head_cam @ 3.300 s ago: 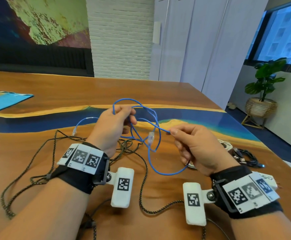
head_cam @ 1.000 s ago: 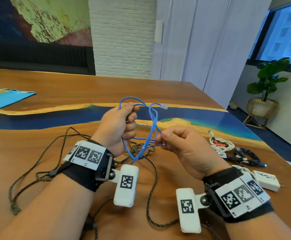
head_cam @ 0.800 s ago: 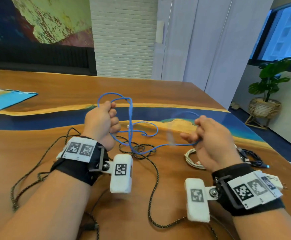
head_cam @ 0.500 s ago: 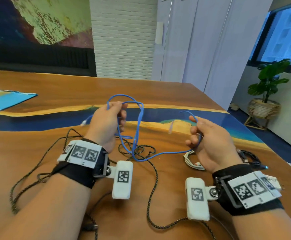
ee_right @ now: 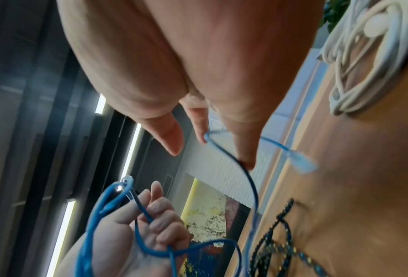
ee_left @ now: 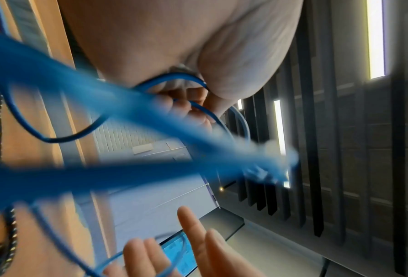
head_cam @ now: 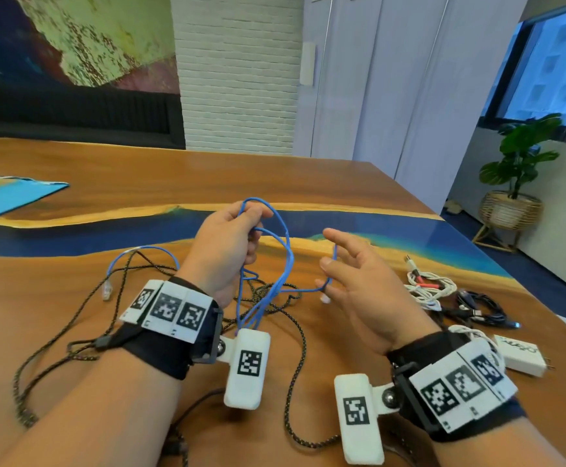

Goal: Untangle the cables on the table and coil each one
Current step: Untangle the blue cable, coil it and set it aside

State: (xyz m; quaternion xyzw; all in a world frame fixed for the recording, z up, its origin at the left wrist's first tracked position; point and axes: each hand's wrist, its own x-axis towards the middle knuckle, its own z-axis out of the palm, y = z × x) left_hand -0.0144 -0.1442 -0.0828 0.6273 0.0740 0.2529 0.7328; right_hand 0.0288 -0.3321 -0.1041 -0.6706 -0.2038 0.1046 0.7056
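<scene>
We are mid-coil on the blue network cable (head_cam: 286, 261): our left hand (head_cam: 222, 251) clenches its gathered loops above the bench (head_cam: 308, 176), our right hand (head_cam: 352, 281), fingers released, should next bring the draped tail across.

Coiled cables (head_cam: 424, 289) right of hands; loose cable (head_cam: 73, 318) left.

white brick wall (head_cam: 238, 72), pale cabinet doors (head_cam: 386, 79), window (head_cam: 551, 69), potted plant (head_cam: 517, 173).
</scene>
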